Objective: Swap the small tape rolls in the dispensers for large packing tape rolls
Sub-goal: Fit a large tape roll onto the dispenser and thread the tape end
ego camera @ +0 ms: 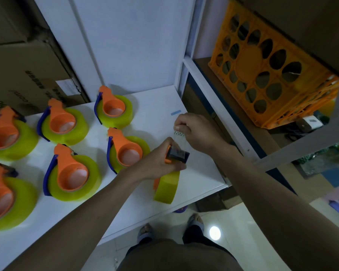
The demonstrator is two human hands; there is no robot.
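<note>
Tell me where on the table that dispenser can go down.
Free: the table back right corner, between the rear dispenser, the wall and the right hand; also the near strip under the left forearm. Crowded: the left half, packed with loaded dispensers.

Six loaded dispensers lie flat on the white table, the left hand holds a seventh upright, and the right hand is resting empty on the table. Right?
Not quite. In the head view the right hand pinches the tape end pulled from the dispenser held by the left hand. The rest stands.
</note>
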